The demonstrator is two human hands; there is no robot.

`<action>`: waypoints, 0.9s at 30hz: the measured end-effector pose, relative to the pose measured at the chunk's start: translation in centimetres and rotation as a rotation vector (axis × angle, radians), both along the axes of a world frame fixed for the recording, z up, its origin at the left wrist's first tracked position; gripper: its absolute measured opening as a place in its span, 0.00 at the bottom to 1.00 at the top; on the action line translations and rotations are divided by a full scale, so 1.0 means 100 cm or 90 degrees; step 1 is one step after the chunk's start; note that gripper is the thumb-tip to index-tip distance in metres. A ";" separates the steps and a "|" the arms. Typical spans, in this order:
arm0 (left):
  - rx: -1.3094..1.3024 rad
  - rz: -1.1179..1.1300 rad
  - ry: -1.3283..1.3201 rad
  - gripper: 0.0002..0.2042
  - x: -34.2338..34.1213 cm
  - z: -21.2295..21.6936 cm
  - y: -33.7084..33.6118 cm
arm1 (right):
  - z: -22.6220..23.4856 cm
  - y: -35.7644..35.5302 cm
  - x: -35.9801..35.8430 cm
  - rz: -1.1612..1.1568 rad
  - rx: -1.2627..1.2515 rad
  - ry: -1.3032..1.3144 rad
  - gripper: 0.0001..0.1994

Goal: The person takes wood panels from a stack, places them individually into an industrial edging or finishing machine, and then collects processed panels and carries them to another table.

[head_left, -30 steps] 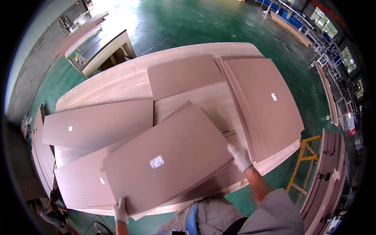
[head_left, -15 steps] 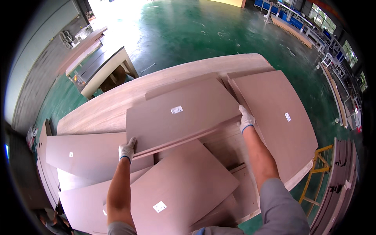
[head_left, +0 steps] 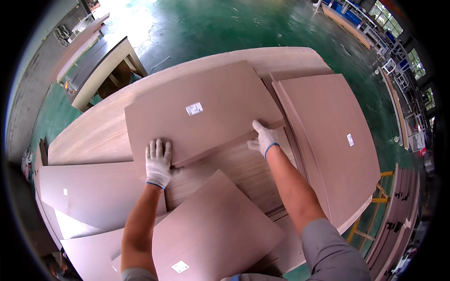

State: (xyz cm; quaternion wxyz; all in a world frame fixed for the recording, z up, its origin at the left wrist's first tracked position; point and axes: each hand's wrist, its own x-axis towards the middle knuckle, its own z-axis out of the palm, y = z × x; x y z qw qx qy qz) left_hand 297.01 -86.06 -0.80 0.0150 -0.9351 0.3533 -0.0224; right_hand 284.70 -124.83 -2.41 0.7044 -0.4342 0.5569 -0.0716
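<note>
A brown panel (head_left: 220, 110) with a white label lies toward the far side of the large wooden board, on top of other panels. My left hand (head_left: 158, 166), in a white knit glove with a blue cuff, rests flat at its near left corner, fingers stretched and apart. At the panel's near edge, toward the right corner, is my gloved right hand (head_left: 266, 138). Its thumb stands away from the fingers, which touch the edge without wrapping round it.
Panels are stacked at the right (head_left: 328, 140). A tilted panel (head_left: 215, 225) lies nearest me, and another (head_left: 98, 192) at the left. Beyond the wooden board (head_left: 89, 136) stands a dark-topped table (head_left: 101, 65). A yellow metal frame (head_left: 380, 200) is at the right.
The panel has moved away from me and come down onto the panels there. My left hand has gone from gripping its corner to lying flat; my right has slid left and loosened.
</note>
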 end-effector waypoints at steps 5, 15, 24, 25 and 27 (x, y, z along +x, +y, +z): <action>-0.006 0.021 0.005 0.52 0.068 0.010 -0.028 | 0.008 -0.010 0.056 0.018 -0.050 -0.034 0.38; 0.035 0.137 0.004 0.49 0.113 0.008 -0.069 | 0.015 0.025 -0.028 0.471 -0.259 -0.158 0.24; -0.353 0.111 0.108 0.31 -0.020 0.024 0.055 | 0.076 0.117 -0.317 0.487 -0.247 0.078 0.31; -0.332 0.132 0.074 0.31 -0.070 0.040 0.076 | 0.077 0.124 -0.335 0.464 -0.234 0.100 0.30; -0.340 0.318 0.027 0.35 -0.175 0.068 0.160 | 0.091 0.137 -0.333 0.469 -0.270 0.118 0.28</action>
